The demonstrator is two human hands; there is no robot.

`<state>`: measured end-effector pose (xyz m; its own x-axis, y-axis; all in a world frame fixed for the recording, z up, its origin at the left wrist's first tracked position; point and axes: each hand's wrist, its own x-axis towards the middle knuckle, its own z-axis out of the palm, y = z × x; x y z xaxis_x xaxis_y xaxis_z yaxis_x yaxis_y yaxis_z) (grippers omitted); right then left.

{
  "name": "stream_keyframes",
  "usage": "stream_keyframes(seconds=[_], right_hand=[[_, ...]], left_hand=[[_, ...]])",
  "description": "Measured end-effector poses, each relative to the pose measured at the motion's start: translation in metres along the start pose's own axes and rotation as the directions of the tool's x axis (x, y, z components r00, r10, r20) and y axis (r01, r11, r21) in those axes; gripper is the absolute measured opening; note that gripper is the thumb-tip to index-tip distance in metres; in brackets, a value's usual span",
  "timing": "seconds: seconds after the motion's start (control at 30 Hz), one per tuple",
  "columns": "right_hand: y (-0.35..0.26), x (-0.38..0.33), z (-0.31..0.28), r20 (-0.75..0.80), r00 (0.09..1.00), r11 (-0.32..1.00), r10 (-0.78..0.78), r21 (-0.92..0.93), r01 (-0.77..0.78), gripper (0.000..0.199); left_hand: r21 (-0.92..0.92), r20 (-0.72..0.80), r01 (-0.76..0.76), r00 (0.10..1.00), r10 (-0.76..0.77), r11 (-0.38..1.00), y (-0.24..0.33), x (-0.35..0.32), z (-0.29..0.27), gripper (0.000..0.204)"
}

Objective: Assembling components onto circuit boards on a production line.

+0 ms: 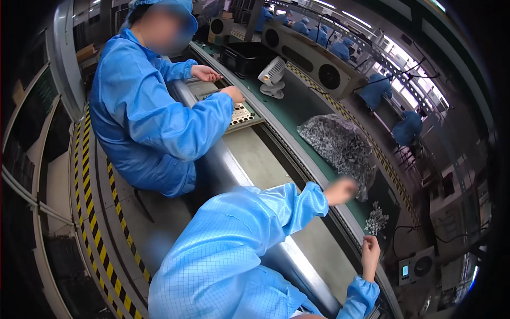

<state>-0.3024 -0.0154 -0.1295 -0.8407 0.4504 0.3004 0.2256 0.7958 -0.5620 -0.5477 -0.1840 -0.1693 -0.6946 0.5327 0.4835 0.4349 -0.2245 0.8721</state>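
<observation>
**Hands beside the parts bag and loose pile**

The left hand [341, 191] is blurred, just beside the clear bag of small parts [337, 143]; its grip cannot be told. The right hand [370, 255], fingers curled together, hovers near the loose pile of small parts [376, 219] on the green tabletop [297, 106].

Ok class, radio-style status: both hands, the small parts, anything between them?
Left hand blurred, raised beside the clear bag of small parts. Right hand curled just below the loose pile of parts, grip unclear. Nothing between.
</observation>
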Motion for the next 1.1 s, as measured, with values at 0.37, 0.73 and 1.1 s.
stream_keyframes(seconds=[0.37,0.73,1.1], right_hand=[[-0.024,-0.011,0.064,-0.033,0.995,0.985,-0.091,0.141,0.095,0.011],[-0.036,-0.047,0.062,0.049,0.974,0.973,-0.219,0.089,0.214,0.029],[-0.021,-0.056,0.069,0.153,0.982,0.959,-0.109,0.276,0.064,0.035]], left_hand=[[0.334,0.467,-0.742,0.666,0.581,0.582,0.048,-0.038,0.007,0.034],[0.298,0.548,-0.807,0.582,0.602,0.509,0.059,-0.062,0.030,0.038],[0.250,0.550,-0.796,0.585,0.596,0.550,0.050,-0.064,0.031,0.041]])
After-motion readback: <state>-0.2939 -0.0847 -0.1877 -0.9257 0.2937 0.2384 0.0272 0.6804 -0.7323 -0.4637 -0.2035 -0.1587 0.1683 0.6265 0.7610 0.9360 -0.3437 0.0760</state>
